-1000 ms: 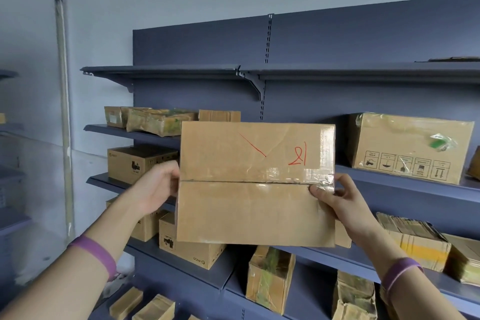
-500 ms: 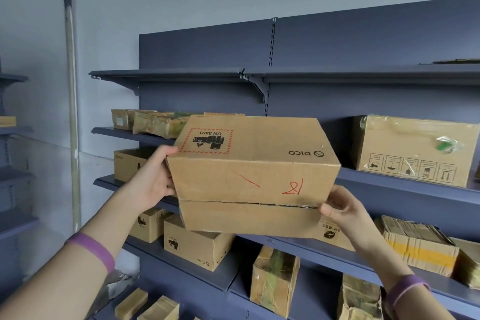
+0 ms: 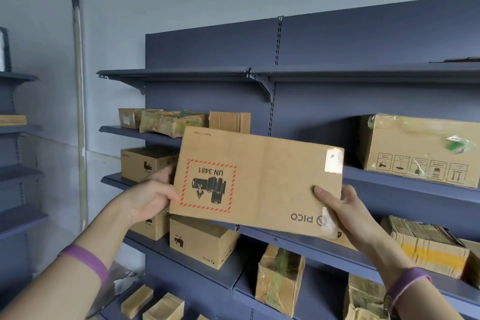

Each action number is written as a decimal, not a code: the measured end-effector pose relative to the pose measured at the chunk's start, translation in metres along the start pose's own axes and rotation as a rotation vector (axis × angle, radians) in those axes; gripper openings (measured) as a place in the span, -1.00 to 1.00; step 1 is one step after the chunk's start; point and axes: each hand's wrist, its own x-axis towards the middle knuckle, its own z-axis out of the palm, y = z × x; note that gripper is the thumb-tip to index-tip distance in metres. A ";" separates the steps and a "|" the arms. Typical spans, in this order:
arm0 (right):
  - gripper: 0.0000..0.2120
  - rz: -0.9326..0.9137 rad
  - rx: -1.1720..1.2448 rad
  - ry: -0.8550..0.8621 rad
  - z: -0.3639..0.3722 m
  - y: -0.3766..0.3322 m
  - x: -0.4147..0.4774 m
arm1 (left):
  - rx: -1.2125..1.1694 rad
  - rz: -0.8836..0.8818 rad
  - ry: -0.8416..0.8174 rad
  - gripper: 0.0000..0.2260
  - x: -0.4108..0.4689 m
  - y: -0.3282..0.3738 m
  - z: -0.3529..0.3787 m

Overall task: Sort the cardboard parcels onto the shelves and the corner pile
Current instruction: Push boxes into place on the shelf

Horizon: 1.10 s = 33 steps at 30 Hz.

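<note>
My left hand [image 3: 148,200] is gripping the left edge of a cardboard parcel [image 3: 259,184], its UN 3481 label and PICO logo facing me upside down, while my right hand [image 3: 340,212] is clasping its lower right corner, both holding it up in front of blue shelves [image 3: 389,75].

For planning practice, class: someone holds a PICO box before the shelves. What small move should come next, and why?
Probably slide the PICO box onto the shelf behind it: left hand and right hand grip its ends; bare shelf shows there.
</note>
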 end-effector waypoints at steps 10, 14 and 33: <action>-0.28 -0.071 -0.060 -0.084 -0.005 0.017 -0.004 | 0.018 -0.135 0.208 -0.28 0.015 0.005 0.007; 0.01 -0.135 -0.151 -0.083 -0.007 0.025 -0.005 | -0.044 -0.123 0.258 -0.44 0.017 -0.001 0.015; -0.44 -0.049 0.010 0.078 0.005 -0.002 -0.007 | 0.125 0.030 0.056 -0.10 0.008 -0.017 0.010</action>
